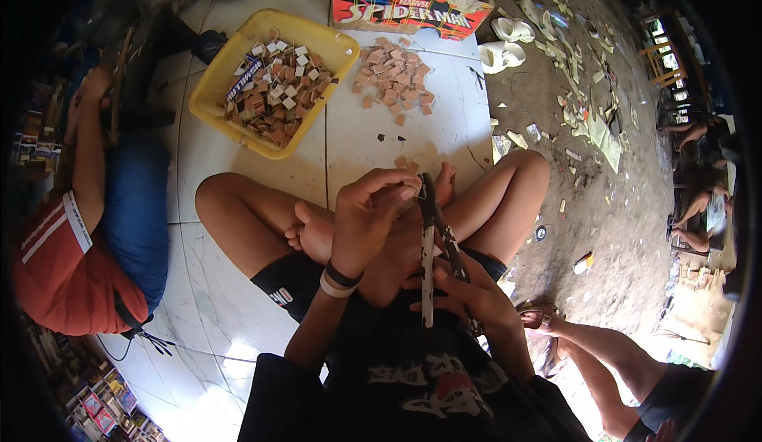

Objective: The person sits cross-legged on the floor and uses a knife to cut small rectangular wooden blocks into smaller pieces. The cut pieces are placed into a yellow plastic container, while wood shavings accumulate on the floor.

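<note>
In front of my crossed legs, my left hand (371, 216) is closed in a pinch on a small thin piece (421, 193), too small to name for sure. The piece is at the jaws of a long-handled, pliers-like tool (428, 243), whose dark handles have worn, pale-speckled patches. My right hand (480, 295) grips the tool low on its handles. Just beyond the jaws lies a small brown square piece (402, 162). Farther out, a loose pile of similar brown squares (394, 75) rests on the white tiled floor (230, 259).
A yellow basin (349, 53) of brown and white squares stands ahead left. Behind the pile is a wooden box (401, 13) with a red printed front and metal bits. A person in a red shirt (71, 275) sits at left. Littered dirt ground and white sandals (502, 56) are at right.
</note>
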### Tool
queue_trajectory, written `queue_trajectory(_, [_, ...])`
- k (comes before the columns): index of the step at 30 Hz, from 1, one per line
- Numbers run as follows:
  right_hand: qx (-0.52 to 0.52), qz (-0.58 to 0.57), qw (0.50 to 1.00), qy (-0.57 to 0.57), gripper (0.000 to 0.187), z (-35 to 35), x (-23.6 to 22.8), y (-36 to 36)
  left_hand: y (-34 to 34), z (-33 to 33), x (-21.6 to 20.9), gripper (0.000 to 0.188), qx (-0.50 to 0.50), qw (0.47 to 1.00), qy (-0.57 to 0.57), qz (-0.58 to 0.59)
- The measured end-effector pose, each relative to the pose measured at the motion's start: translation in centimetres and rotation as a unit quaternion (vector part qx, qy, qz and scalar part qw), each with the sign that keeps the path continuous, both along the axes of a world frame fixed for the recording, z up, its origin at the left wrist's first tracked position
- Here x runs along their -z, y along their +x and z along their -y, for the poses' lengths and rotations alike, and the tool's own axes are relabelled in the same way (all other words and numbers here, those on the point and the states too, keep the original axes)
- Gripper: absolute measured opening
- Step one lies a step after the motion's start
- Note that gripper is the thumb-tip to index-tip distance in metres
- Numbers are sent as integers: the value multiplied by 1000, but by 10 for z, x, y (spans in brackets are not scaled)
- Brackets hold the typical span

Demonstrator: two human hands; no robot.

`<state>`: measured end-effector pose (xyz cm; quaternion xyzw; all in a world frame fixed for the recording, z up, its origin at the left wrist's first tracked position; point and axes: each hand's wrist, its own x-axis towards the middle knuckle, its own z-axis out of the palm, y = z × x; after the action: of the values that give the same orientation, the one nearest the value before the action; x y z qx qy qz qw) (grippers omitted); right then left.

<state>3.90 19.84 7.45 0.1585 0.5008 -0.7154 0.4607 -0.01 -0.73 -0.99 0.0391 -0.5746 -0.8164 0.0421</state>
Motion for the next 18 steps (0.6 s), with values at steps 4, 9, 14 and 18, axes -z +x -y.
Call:
queue_trajectory(4, [-7,0,1000,16,49,-1,3,-1,1,-1,0,20,-6,1000,-12,12])
queue_trajectory(9, [-31,3,999,22,48,-5,20,-2,1,0,8,21,7,999,-48,16])
queue_trajectory(14, [-51,38,997,43,46,-6,51,9,8,-2,23,19,0,998,-55,28])
queue_trajectory(18, [-78,-34,991,103,27,-6,74,25,13,-5,40,19,4,999,-34,4])
